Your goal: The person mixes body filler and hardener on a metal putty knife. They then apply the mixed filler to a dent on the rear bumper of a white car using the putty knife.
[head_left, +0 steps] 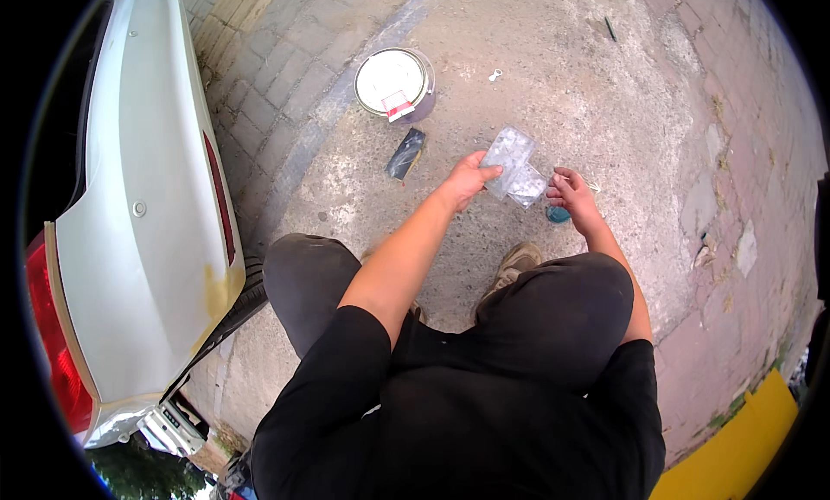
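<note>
My left hand (468, 182) is closed on the near left edge of a clear, scuffed plastic plate (510, 152), thumb on top. A second clear plate (528, 189) with whitish smears overlaps its lower right side. Just right of that second plate is my right hand (574, 195), fingers curled together; whatever they pinch is too small to make out. A pale thin strip (594, 187) shows beside those fingers. Below them on the ground is a small round teal thing (558, 214), partly covered by the hand.
A lidded can (391, 74) stands ahead, a red-and-white packet (398, 107) on its lid. Nearby lies a dark block (405, 154). Farther off are a small white piece (494, 74) and a dark stick (610, 28). A white car (151, 180) borders the left; a yellow panel (739, 444), the lower right.
</note>
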The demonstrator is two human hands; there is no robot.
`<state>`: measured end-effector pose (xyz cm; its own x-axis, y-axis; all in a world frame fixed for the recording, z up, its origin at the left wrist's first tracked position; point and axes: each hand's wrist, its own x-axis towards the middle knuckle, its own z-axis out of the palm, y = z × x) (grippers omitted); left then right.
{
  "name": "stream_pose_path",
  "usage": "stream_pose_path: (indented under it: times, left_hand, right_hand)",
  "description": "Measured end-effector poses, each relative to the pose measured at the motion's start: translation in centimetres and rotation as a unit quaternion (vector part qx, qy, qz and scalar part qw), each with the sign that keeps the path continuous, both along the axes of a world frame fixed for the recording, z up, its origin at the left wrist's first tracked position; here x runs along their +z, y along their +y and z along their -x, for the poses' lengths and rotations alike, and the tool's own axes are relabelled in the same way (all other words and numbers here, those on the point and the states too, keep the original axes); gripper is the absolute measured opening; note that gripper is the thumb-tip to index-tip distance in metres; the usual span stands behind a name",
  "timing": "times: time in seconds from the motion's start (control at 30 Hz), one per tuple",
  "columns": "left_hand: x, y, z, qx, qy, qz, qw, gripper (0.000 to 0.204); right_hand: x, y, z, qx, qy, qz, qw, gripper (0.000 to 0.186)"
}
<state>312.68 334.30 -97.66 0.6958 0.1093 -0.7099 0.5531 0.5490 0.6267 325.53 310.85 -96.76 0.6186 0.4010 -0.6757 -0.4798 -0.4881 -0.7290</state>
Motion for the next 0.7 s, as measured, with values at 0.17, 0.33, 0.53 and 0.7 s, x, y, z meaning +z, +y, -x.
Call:
stream_pose_path:
  times: [0.17,0.33,0.53,0.7]
  left_hand:
    - [2.9,-1.9,-2.8,-0.092,-0.099,-0.063,0.989,0.031]
    - [8.2,1.1,-3.9,-0.178,-0.198,-0.07,0.961,0.037]
    - [10.2,15.5,-4.7,0.022,0.022,-0.673,0.739,0.1]
    - [7.6,19.8,-4.5,0.01,0.254,-0.558,0.79,0.145]
  right_hand:
    - [3.8,0.7,-2.6,0.117,0.199,-0.111,0.967,0.043]
    - [9.6,3.1,-1.2,0.076,0.14,-0.119,0.98,0.039]
    - [21.1,4.0,-0.5,0.065,-0.012,-0.104,0.992,0.031]
    - [31.0,5.0,4.7,0.174,-0.133,-0.23,0.948,0.023]
